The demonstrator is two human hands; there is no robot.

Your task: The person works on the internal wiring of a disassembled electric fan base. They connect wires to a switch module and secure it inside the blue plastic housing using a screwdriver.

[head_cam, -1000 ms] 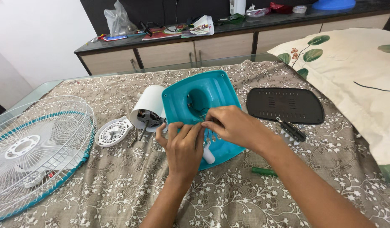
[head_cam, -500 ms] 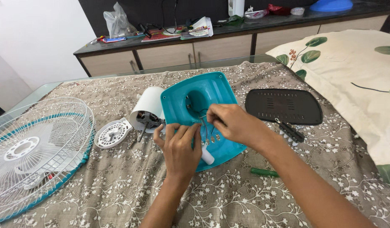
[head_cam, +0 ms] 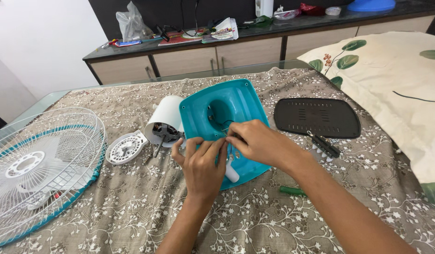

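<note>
Both hands are meeting over the teal fan base (head_cam: 236, 106), lying mid-surface, long axis running toward the far edge. The right hand (head_cam: 255, 141) is pinching wires inside it, while the left hand (head_cam: 201, 164) is gripping its near rim (equally near).

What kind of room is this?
Probably a room at home: a glass table under a flowery cloth, a leaf-print pillow, and a cluttered sideboard by the wall.

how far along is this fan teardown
Done: the wire guard lies flat at the left, the white motor is out, and the dark base plate is off. In hand: the left hand and right hand work inside the upturned teal base. Left: whatever remains inside it.
</note>
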